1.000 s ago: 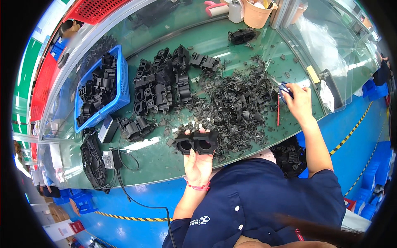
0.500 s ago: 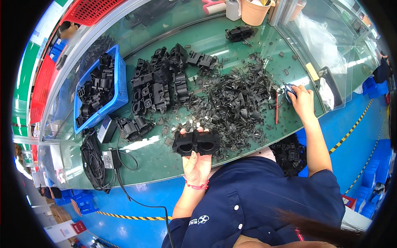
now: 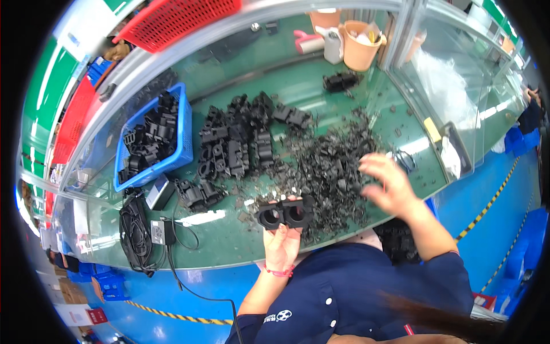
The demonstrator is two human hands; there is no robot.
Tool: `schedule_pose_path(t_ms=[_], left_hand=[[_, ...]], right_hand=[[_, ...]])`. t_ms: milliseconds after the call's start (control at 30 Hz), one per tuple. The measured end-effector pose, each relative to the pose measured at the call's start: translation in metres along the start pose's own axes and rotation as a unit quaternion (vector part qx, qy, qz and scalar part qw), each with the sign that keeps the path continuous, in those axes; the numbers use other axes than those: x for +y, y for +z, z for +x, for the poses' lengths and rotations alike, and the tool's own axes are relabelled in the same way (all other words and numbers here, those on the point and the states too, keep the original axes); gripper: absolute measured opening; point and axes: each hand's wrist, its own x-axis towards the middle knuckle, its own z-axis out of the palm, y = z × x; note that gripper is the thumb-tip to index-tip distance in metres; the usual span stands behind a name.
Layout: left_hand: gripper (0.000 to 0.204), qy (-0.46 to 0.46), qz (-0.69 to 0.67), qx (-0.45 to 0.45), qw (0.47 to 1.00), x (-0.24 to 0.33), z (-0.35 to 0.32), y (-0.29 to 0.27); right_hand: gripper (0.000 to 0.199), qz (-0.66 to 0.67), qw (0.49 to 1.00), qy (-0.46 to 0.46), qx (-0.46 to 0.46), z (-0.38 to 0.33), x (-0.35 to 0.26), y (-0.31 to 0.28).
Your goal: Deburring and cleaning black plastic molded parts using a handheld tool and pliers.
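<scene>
In my left hand (image 3: 279, 247) is a black plastic housing (image 3: 283, 213) with two round openings, held at the table's near edge with my thumb on its front. My right hand (image 3: 391, 186), a little blurred, hovers over the right side of a heap of black plastic scraps (image 3: 329, 166). Its fingers are spread and nothing shows in them. Beyond it, a small hand tool with dark blue handles (image 3: 405, 161) lies on the green table (image 3: 229, 243); its tip is hard to make out.
More black housings (image 3: 232, 137) stand grouped left of the scraps, and a blue basket (image 3: 186, 129) holds several. A coiled cable (image 3: 135, 232) and power adapter (image 3: 162, 232) lie front left. At the back are an orange bucket (image 3: 360, 51) and a white bottle (image 3: 333, 47).
My right hand has let go of the blue-handled tool and moved left and nearer, its fingers opening. My left hand still holds the housing. The whole view has shifted slightly.
</scene>
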Motion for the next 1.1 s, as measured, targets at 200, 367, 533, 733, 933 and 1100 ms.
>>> schedule_pose_path(t_ms=[200,367,533,733,933,1100], left_hand=[[0.052,-0.019,0.003,-0.006,1.000,0.005,0.006,0.016],[0.075,0.040,0.045,-0.095,0.994,0.029,0.003,0.015],[0.059,0.045,0.116,-0.056,0.991,0.065,0.004,0.007],[0.039,0.094,0.171,-0.009,0.981,0.094,0.004,-0.017],[0.028,0.117,0.239,0.021,0.964,0.105,0.019,-0.041],[0.019,0.126,0.294,0.092,0.943,0.123,0.011,-0.062]], right_hand=[[0.058,0.033,0.983,-0.160,-0.084,0.043,-0.059,0.043],[0.043,0.051,0.979,-0.194,-0.031,0.081,-0.061,0.042],[0.047,-0.033,0.939,-0.277,0.201,0.197,-0.059,-0.007],[0.030,-0.013,0.896,-0.309,0.318,0.378,-0.064,-0.035],[0.055,-0.180,0.934,-0.205,0.230,0.461,-0.064,-0.017],[0.022,-0.181,0.886,-0.368,0.217,0.412,-0.067,0.032]])
